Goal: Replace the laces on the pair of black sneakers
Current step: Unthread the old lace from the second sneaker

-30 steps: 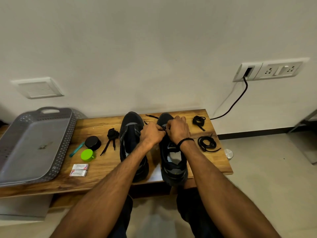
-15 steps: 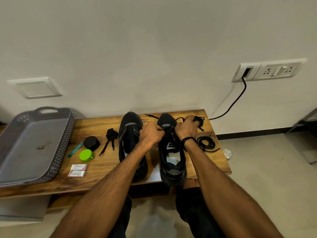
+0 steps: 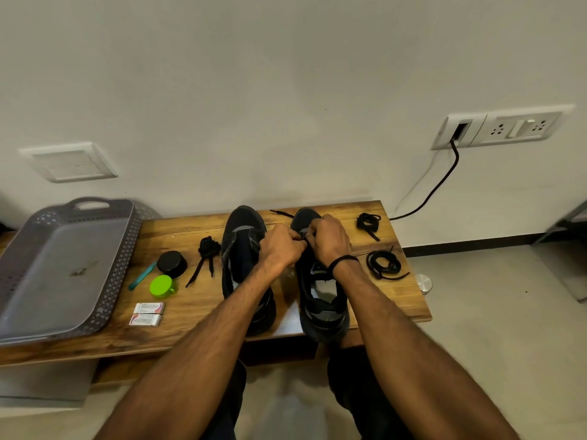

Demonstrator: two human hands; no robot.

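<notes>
A grey tray (image 3: 127,249) sits at the left end of the table (image 3: 197,335). Just right of it lie a teal stick (image 3: 142,276), a black round tin (image 3: 172,263), a green cup (image 3: 161,286) and two small boxes (image 3: 148,308), then a tied lace bundle (image 3: 206,252). The black sneakers stand side by side in the middle of the table, toes to the wall. The left sneaker (image 3: 243,236) lies partly under the left forearm. The left hand (image 3: 281,246) and right hand (image 3: 328,239) meet over the front of the right sneaker (image 3: 320,306), fingers curled and clamped on a black lace (image 3: 303,234) there. A loose lace end (image 3: 281,213) lies between the toes. Further right lie a second lace bundle (image 3: 368,222) and a coiled lace (image 3: 382,264).
</notes>
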